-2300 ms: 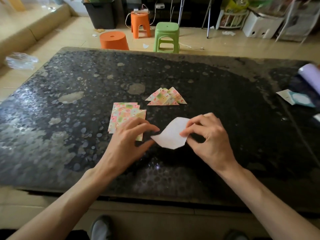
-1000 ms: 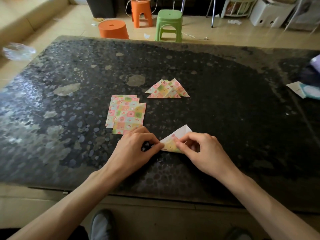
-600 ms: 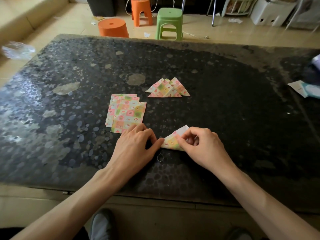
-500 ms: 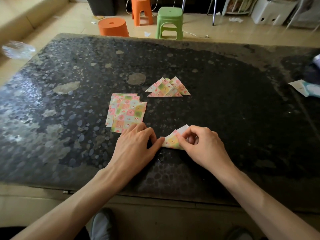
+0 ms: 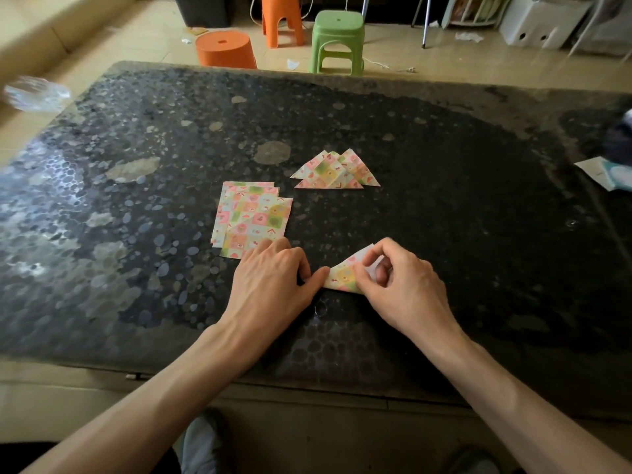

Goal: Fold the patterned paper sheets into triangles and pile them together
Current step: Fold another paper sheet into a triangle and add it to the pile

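A patterned sheet (image 5: 343,277), folded over into a triangle, lies on the dark table (image 5: 444,206) between my hands. My right hand (image 5: 400,289) pinches its right part, thumb on the patterned face, with a white corner sticking up behind the fingers. My left hand (image 5: 273,285) pinches the triangle's left tip between thumb and curled fingers. A stack of flat patterned sheets (image 5: 251,218) lies just beyond my left hand. A pile of folded triangles (image 5: 335,172) sits farther back, near the table's middle.
White and pale blue papers (image 5: 605,172) lie at the table's right edge. Beyond the far edge stand an orange tub (image 5: 225,49), an orange stool (image 5: 282,18) and a green stool (image 5: 337,39). A clear plastic thing (image 5: 34,94) lies off the left side.
The sheet was open and white side up; it has been folded over into a patterned triangle. Both hands moved nearer and lower onto it, and over the last half second they hardly shift.
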Demonstrator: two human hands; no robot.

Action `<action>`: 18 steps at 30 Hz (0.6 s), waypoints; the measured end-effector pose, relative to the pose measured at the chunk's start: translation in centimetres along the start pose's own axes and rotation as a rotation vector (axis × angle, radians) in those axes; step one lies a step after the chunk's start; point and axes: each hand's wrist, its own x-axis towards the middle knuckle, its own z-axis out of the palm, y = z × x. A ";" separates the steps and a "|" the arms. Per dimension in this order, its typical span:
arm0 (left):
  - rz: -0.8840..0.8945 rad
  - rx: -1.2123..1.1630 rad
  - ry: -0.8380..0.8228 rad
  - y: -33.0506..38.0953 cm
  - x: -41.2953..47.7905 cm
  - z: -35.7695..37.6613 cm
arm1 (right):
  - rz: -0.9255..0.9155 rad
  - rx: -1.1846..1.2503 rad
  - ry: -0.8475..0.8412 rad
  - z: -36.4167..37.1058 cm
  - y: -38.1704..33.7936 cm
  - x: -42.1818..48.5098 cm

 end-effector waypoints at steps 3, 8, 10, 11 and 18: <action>-0.005 -0.004 -0.026 0.0 0.1 -0.2 | -0.065 0.026 0.022 0.2 0.3 -0.4; -0.025 -0.015 -0.064 0.2 0.3 -0.4 | -0.113 0.030 0.049 0.5 0.9 -0.7; -0.026 -0.017 -0.068 0.2 0.3 -0.4 | -0.119 0.041 0.059 0.6 1.0 -0.6; -0.026 -0.018 -0.070 0.2 0.3 -0.5 | -0.124 0.042 0.063 0.6 1.1 -0.6; -0.019 -0.027 -0.090 0.0 0.5 -0.7 | -0.164 0.017 0.079 0.5 1.2 -0.7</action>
